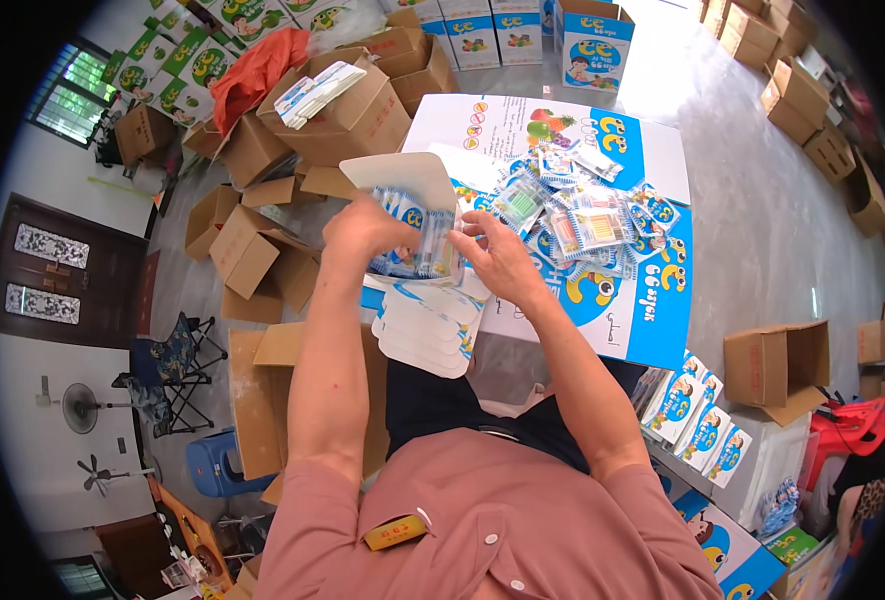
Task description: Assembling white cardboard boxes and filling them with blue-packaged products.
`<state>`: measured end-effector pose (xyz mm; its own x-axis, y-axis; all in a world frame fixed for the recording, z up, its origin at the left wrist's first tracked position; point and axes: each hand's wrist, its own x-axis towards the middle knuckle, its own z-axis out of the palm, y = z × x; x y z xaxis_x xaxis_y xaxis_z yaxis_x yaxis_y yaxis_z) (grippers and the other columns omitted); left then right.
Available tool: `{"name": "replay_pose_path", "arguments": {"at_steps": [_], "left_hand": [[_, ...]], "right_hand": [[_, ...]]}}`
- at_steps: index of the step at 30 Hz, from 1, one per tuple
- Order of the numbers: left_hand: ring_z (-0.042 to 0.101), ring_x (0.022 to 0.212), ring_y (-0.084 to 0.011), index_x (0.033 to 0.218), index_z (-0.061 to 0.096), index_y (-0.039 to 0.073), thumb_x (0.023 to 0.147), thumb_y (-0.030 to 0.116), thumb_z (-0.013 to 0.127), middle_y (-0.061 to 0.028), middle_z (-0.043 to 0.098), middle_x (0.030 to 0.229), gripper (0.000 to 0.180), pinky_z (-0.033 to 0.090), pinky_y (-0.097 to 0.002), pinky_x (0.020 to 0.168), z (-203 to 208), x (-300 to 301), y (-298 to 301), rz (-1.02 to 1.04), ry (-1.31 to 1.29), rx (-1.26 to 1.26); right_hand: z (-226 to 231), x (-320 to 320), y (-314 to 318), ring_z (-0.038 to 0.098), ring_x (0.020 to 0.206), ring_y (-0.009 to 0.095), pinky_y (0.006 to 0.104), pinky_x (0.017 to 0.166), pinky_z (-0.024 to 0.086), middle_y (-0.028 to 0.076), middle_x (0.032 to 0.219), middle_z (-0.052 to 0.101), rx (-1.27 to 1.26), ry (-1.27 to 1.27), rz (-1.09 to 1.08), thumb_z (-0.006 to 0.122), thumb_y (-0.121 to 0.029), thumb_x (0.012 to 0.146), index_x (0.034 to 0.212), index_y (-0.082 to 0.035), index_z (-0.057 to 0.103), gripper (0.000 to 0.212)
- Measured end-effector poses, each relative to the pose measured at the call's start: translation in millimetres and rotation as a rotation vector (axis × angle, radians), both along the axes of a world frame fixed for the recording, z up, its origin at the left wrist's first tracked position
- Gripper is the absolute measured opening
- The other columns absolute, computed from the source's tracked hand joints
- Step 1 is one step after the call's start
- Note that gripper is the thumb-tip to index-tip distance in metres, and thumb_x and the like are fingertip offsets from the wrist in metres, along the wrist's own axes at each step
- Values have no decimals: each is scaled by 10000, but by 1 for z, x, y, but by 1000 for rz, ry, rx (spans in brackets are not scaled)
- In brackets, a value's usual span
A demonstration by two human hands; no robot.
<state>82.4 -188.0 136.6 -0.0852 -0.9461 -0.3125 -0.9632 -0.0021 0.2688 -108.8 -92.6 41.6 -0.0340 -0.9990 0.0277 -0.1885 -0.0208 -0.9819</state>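
At the far left, a dark door (53, 270) with two light panels stands in a white wall. To its right are a round fan (81, 408) and a blue stool (213, 465). Open brown boxes (248, 250) cover the floor next; an orange-red sheet (258, 82) is draped over boxes farther back.

The left hand (366, 226) is positioned over the left side of a small open carton (413, 172). Its fingers are bent inward over the filled packets (438, 248); whether they grip one cannot be determined. The carton is located between the two hands, lid flap raised. Flat white carton pieces (421, 330) lie overlapped just below it.

The right hand (500, 252) is positioned at the carton's right edge, fingers bent and slightly parted; a grip cannot be confirmed. To its right, loose packets (598, 222) form a pile on a printed white-and-blue board (653, 335). Farther right are upright printed cartons (675, 403), an open brown box (778, 368) and a red plastic item (853, 425).
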Motion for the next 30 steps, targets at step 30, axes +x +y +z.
{"name": "replay_pose_path", "arguments": {"at_steps": [30], "left_hand": [[205,1528,-396,1561,263,-27,1016,493,485,-222,233,1644,785,145,-579,1222,-59,-17,66,-368,-54,-382]], "right_hand": [[-22,13,8,588,1183,226,356,900,524,160,1402,551,-199,-213,-94,560,-261,1026,1538,-18,364,599]]}}
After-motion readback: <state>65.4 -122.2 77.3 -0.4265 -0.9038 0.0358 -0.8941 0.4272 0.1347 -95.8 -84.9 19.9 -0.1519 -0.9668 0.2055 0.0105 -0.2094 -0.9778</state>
